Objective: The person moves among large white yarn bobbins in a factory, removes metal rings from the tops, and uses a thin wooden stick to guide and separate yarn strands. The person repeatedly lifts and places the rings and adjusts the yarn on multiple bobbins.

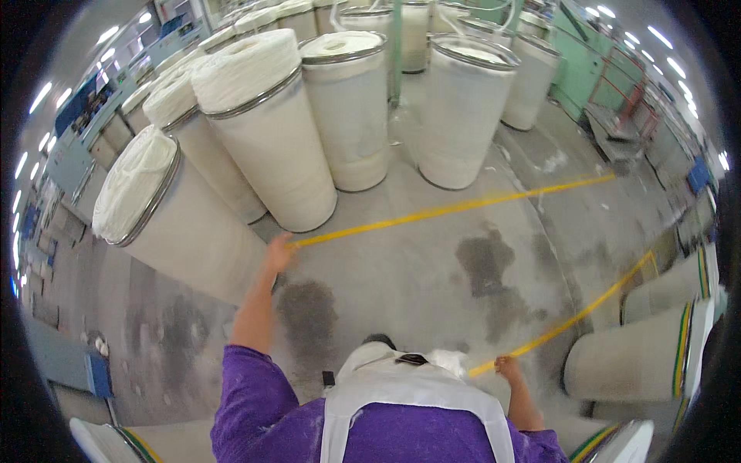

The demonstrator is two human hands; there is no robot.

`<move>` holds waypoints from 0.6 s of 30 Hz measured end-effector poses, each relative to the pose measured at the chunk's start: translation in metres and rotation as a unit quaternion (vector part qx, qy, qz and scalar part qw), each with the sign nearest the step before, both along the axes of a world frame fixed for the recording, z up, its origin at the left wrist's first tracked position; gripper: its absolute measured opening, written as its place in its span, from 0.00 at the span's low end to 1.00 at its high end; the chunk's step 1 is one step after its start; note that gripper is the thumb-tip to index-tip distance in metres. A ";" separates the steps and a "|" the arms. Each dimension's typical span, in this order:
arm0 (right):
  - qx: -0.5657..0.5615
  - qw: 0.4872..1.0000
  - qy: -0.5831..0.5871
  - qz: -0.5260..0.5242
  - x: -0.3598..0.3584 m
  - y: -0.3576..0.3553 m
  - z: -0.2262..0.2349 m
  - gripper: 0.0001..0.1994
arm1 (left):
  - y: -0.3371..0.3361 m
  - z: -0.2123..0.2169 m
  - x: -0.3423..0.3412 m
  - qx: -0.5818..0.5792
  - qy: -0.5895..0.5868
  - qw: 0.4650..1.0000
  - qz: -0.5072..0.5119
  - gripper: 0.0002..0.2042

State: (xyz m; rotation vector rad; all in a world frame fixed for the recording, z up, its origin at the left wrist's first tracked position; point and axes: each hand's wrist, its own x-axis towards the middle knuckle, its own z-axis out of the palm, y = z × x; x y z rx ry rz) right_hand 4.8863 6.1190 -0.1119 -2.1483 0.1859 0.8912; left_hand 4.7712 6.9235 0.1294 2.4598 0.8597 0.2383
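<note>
My left arm, in a purple sleeve, reaches forward over the floor. Smeared by motion, my left hand (282, 253) shows near the foot of a tall white sliver can (274, 147); whether it touches anything I cannot tell. Another can (197, 224), leaning outward in the picture with white fibre (137, 185) coiled on top, stands closest on the left. My right hand (507, 367) hangs low at my right side, fingers curled in with nothing seen in them. A white apron (409, 386) covers my front, and a white fluffy clump (449, 361) shows at its edge.
More fibre cans (343, 116) crowd ahead, one can (467, 116) standing a little apart. Yellow lines (455, 210) mark the grey, dark-stained floor (401, 270). Banded cans (625, 363) stand at right. Green machinery (579, 69) and a red-railed cart (617, 116) are at far right.
</note>
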 end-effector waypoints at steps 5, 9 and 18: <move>0.030 0.953 -0.253 0.165 0.264 0.201 0.167 0.17 | 0.148 0.073 0.128 0.097 0.014 0.992 0.079 0.29; 0.124 0.938 -0.283 0.159 0.410 0.325 0.261 0.17 | 0.268 0.118 0.223 0.195 -0.058 0.975 0.091 0.27; 0.012 0.922 -0.329 0.202 0.644 0.479 0.366 0.17 | 0.443 0.155 0.352 0.233 0.078 0.939 0.241 0.30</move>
